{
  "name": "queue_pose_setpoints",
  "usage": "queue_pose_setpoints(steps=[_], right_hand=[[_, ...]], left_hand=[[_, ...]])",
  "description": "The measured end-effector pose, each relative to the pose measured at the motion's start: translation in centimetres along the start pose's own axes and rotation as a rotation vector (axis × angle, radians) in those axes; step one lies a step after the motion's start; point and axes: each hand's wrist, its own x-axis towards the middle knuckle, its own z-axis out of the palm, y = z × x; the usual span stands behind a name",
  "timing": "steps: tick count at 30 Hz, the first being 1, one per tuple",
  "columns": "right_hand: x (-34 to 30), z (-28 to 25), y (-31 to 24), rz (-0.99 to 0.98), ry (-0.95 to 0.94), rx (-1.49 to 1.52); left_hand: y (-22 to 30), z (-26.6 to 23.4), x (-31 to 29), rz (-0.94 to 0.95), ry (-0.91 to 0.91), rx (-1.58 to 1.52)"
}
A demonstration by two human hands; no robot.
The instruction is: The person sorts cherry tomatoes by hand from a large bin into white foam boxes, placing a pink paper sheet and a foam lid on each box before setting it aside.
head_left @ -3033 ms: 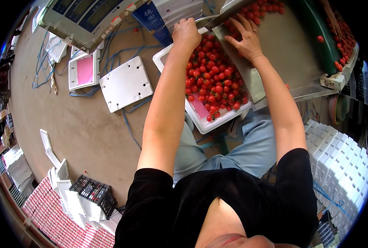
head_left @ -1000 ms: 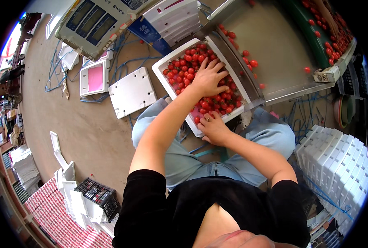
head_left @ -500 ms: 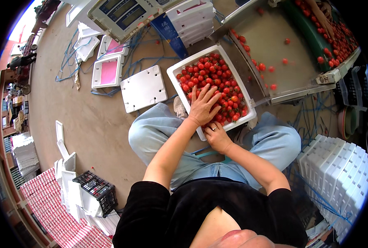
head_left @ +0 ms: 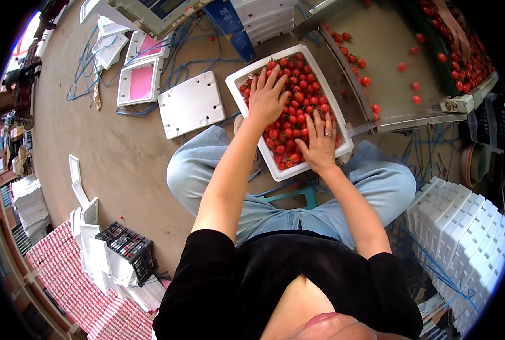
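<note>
Small red cherry tomatoes [head_left: 291, 122] fill a white foam box [head_left: 271, 165] in front of my knees. My left hand [head_left: 267, 97] lies on the tomatoes at the box's far left side, its fingers stretched out and apart. Near the right wall, my right hand [head_left: 320, 144] rests on them with spread fingers and a ring on one finger. Neither hand grips anything. Next to the box, a metal sorting tray [head_left: 397, 85] carries loose tomatoes along its left edge and across its surface.
A co-worker's hand [head_left: 457, 39] reaches over tomatoes at the upper right. A white foam lid [head_left: 191, 106] and boxes with pink lining [head_left: 141, 83] lie on the left. A scale [head_left: 156, 14] stands beyond. Stacked white foam boxes [head_left: 462, 226] rise on my right, with blue straps around.
My left hand has moved away from me toward the far left of the box. My right hand has gone from the near edge to the right side, its fingers now spread.
</note>
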Motion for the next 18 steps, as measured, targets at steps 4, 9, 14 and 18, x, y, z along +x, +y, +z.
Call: queue_pose_setpoints(steps=[4,9,14,18], right_hand=[[-1.1,-0.3,-1.3,-0.087,-0.024,0.074],[-1.9,-1.5,-0.7,-0.08,0.045,0.212],[-4.2,-3.6,0.3,-0.065,0.189,0.31],[-6.9,-4.5,-0.1,-0.188,0.151,0.277]], left_hand=[[3.4,-1.1,-6.4,0.028,0.004,-0.018],[7.5,-0.8,-12.5,0.02,-0.013,-0.071],[9.8,-1.4,-15.2,0.03,0.0,-0.144],[9.4,-2.2,-16.9,-0.207,0.155,-0.207]])
